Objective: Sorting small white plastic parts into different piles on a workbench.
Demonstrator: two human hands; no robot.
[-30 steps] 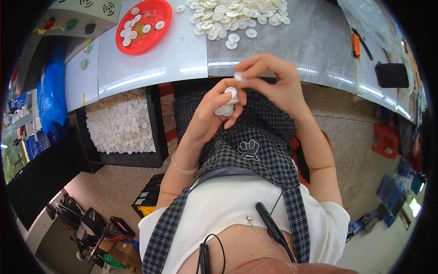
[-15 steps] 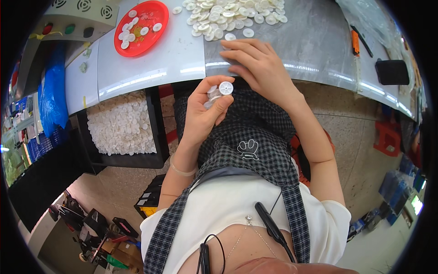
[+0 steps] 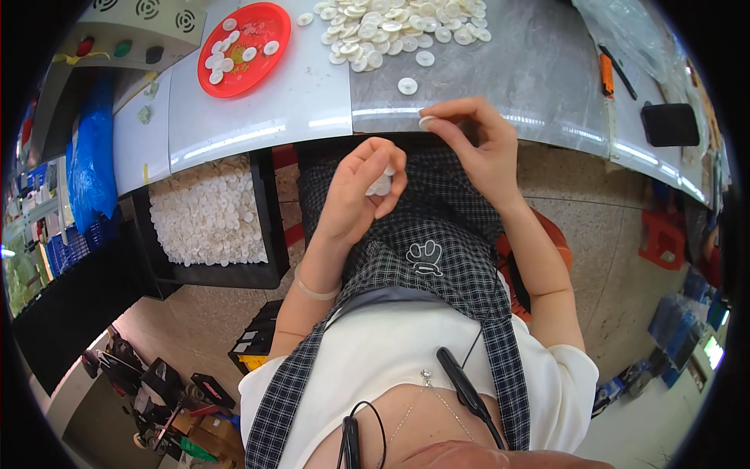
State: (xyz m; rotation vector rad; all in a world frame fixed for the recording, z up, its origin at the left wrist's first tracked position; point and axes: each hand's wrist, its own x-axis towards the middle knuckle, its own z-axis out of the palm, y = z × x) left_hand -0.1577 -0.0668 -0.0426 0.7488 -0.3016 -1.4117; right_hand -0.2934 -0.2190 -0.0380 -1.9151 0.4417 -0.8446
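Observation:
My left hand [image 3: 361, 187] is curled closed over the lap, around several small white plastic gears [image 3: 380, 184] that show partly between the fingers. The rest of them are hidden by the palm. At the table's front edge, my right hand [image 3: 483, 148] pinches one white gear [image 3: 426, 123] between thumb and forefinger, tilted nearly edge-on. A single gear [image 3: 407, 86] lies flat on the grey tabletop just beyond that hand. Farther back is a heaped pile of the same white gears [image 3: 391, 33].
A red plate [image 3: 269, 69] with some gears stands at the back left. Below the table edge on the left, a black crate [image 3: 273, 234] holds a mass of white gears. An orange cutter [image 3: 606, 74] and a dark phone [image 3: 670, 125] lie at the right.
My right hand has drawn back to the table edge and now pinches a gear. A loose gear has shifted nearer. My left fingers have curled in, hiding the gear held at their tips.

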